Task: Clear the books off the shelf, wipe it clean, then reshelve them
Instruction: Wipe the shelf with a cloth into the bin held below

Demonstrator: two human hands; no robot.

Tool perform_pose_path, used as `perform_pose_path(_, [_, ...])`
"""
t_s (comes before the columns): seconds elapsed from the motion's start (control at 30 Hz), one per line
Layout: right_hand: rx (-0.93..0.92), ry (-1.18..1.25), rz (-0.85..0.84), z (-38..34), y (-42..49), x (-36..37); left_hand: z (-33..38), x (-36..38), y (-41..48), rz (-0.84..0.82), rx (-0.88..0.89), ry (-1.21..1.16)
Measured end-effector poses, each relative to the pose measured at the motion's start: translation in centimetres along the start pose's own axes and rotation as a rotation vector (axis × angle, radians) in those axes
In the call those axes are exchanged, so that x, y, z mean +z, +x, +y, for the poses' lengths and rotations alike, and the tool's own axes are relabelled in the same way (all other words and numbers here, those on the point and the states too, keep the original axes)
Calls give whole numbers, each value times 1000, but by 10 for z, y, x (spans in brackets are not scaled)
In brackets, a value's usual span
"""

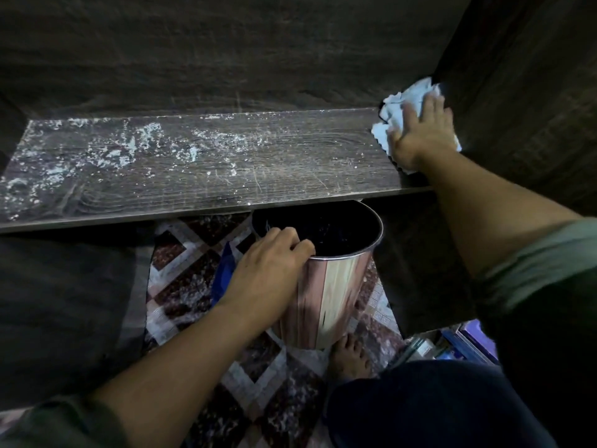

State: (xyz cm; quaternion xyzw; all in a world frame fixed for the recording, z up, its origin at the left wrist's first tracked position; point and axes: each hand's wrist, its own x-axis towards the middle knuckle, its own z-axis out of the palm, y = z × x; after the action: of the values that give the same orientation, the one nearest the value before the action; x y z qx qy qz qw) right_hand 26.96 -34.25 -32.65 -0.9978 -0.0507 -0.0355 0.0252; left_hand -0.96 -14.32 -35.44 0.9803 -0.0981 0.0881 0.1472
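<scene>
a: where are the books [465,345]?
b: off the shelf [226,189]. i think those are some, low down under its right end.
a: the left hand [274,257]?
b: its fingers curl over the rim of the bin [332,289], just under the shelf's front edge.
a: the right hand [420,130]?
b: flat, fingers straight, pressing the cloth [403,93] on the shelf's right end.
a: and the dirt?
b: white crumbs [113,151] lie left of those fingers, along the shelf's long way. so the cloth should sweep left, i think.
</scene>
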Motion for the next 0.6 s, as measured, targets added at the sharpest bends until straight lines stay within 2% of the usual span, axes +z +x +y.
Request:
perform_pose_path(0.1, [27, 146, -103, -7, 3, -2, -1, 0, -1, 2, -2, -8])
perform_pose_path(0.2, [-23, 222, -25, -22, -9, -5, -1, 1, 0, 8, -1, -10])
perform_pose_path(0.3, [-220, 386, 56, -39, -36, -2, -1, 2, 0, 6, 9, -7])
perform_pose_path(0.37, [-230, 603, 51, -46, -46, -1, -1, 2, -1, -4, 8, -8])
perform_pose_path(0.43, [-198, 688, 193, -47, -47, 0, -1, 1, -1, 6, 5, -4])
perform_pose_path(0.5, [-101, 530, 392, -41, -38, -2, -2, 1, -1, 13, 1, -4])
perform_pose_path(0.53, [-8, 391, 399, -36, -30, -3, -2, 1, -2, 16, 1, -11])
perform_pose_path(0.6, [87, 134, 159, -23, -16, -2, -1, 0, -2, 18, 4, -21])
